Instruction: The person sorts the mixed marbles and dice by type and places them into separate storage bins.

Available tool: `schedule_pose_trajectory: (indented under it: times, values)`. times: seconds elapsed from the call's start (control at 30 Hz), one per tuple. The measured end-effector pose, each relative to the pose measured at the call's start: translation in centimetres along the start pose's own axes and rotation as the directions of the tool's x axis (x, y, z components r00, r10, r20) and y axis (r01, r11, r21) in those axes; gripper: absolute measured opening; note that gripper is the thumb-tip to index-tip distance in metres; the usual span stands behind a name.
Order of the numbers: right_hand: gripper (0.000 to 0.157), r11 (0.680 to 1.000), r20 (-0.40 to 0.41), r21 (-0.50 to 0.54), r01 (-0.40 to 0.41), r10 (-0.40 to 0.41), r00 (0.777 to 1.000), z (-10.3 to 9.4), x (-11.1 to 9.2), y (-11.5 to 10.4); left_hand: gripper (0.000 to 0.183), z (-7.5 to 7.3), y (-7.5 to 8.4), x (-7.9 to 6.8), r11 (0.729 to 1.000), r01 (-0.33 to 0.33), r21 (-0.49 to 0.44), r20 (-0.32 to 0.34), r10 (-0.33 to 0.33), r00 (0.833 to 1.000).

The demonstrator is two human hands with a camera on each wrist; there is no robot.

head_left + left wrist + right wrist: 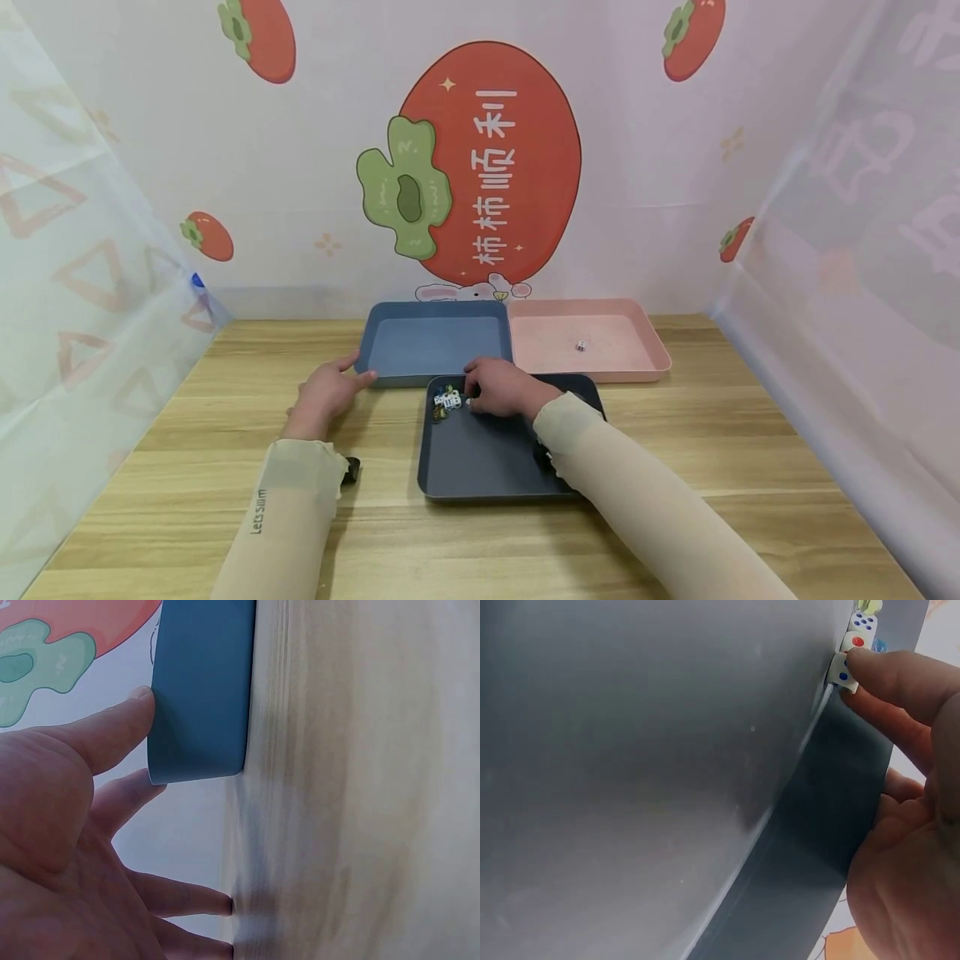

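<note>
My right hand (501,387) reaches over the far part of a dark grey tray (480,467). Its thumb and index finger pinch a small white die (841,673) with blue dots. Just beyond the fingertips, more white dice (448,400) lie in a cluster with small coloured pieces in the tray's far left corner. On the left, my left hand (327,393) is at the near left corner of a blue tray (438,346). Thumb and index finger touch the blue tray's rim, while its other fingers spread out towards the wooden table.
A pink tray (555,329) stands beside the blue one, with a single die (581,346) in it. The dark tray sits in front of both on the wooden table (750,450). A printed cloth (637,208) hangs behind, and sheets border both sides.
</note>
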State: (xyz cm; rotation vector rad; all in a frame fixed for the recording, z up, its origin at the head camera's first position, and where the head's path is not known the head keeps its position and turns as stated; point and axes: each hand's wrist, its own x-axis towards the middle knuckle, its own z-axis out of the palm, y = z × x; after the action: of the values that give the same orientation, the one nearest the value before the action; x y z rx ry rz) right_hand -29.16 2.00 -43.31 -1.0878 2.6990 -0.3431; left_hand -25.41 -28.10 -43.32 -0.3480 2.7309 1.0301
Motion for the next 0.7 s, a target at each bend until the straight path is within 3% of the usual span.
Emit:
schedule_pose_trajectory:
  times: [0.33,0.7]
  values:
    - [0.008,0.999,-0.001,-0.030,-0.014,0.014,1.000,0.2,0.2,0.1,0.079,-0.1,0.0,-0.1,1.000,0.004,-0.008,-0.002,-0.004,1.000]
    - [0.007,0.988,-0.023,0.143,-0.053,0.057,0.998,-0.9,-0.2,0.5,0.079,0.0,-0.1,-0.1,1.000,-0.003,-0.016,0.000,0.003,1.000]
